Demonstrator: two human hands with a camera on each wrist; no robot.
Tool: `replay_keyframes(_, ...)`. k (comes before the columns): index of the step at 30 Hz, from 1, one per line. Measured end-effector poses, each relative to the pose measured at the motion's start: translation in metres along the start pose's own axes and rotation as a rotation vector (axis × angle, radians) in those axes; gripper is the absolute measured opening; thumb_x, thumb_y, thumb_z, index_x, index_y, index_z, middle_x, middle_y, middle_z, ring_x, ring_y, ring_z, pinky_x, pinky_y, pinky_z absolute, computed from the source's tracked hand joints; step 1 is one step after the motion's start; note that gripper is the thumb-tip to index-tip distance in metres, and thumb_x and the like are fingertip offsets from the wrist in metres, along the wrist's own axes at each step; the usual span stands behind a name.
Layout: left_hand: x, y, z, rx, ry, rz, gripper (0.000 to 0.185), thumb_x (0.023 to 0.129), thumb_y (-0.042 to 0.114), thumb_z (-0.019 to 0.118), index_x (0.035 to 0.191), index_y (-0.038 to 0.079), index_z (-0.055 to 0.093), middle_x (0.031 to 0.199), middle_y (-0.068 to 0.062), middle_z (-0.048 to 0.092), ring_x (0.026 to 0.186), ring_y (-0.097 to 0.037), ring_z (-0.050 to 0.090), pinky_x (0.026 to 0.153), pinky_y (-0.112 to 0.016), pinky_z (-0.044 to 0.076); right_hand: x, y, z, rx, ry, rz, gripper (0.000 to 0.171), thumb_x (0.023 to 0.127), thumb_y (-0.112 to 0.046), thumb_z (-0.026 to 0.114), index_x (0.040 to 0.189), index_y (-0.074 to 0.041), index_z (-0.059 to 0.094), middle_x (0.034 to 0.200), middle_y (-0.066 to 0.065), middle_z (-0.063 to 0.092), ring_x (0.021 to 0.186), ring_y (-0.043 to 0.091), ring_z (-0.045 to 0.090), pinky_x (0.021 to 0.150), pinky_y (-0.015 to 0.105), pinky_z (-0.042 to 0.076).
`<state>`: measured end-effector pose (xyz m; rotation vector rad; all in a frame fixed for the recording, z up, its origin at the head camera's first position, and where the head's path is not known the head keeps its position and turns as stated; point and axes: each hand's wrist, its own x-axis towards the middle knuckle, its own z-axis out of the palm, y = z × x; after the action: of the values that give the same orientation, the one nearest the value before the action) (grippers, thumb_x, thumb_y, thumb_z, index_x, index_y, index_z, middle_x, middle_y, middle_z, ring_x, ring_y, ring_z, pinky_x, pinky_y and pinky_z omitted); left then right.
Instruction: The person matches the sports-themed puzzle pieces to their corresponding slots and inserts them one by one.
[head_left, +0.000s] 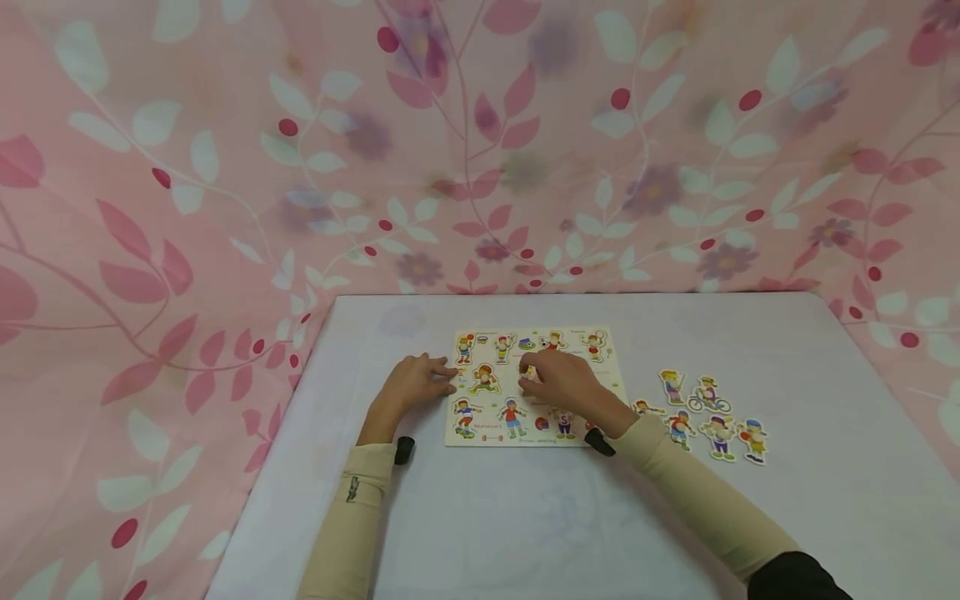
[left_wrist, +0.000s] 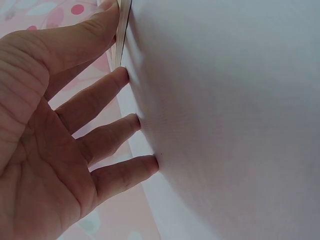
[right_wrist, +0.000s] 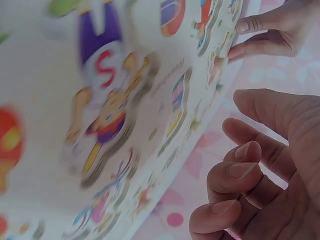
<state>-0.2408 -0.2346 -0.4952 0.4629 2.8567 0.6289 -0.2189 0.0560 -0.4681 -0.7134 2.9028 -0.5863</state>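
Observation:
A cream puzzle board (head_left: 491,408) with cartoon sports figures lies on the white table. Beside its left edge is my left hand (head_left: 412,383), fingers spread and fairly straight. In the left wrist view the thumb of that hand (left_wrist: 55,145) touches the board's edge (left_wrist: 121,35), while other fingertips meet the white cloth. My right hand (head_left: 562,383) hovers over the middle of the board and hides part of it. Seen from the right wrist, its fingers (right_wrist: 235,170) are loosely bent, thumb apart, holding nothing visible. A figure with an S shirt (right_wrist: 105,75) sits near it.
Several loose figure pieces lie right of the board, among them a cyclist (head_left: 708,394) and a blue-clad figure (head_left: 753,440). A white cloth (head_left: 480,517) covers the table. Pink leaf-patterned fabric (head_left: 480,150) hangs behind and at the sides.

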Motion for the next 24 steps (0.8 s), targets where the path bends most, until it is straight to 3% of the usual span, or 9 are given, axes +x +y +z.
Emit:
replay_keyframes(14, -0.001, 0.001, -0.001, 0.013, 0.020, 0.021, 0.038, 0.085, 0.033, 0.078, 0.120, 0.020, 0.073, 0.136, -0.005, 0.059, 0.136, -0.041, 0.040, 0.111, -0.052, 0.033, -0.040, 0.035, -0.023, -0.026, 0.052, 0.038, 0.021, 0.090, -0.030, 0.071, 0.107, -0.017, 0.071, 0.076, -0.009, 0.057, 0.064, 0.010, 0.048, 0.053, 0.028, 0.039)
replay_keyframes(24, 0.000, 0.001, 0.000, 0.050, 0.012, 0.018, 0.038, 0.085, 0.034, 0.077, 0.121, 0.020, 0.073, 0.136, -0.005, 0.059, 0.136, -0.041, 0.040, 0.111, -0.052, 0.032, -0.070, 0.070, -0.035, -0.025, 0.008, 0.146, 0.023, 0.092, -0.030, 0.071, 0.109, -0.014, 0.069, 0.069, -0.004, 0.051, 0.059, 0.014, 0.044, 0.047, 0.030, 0.033)
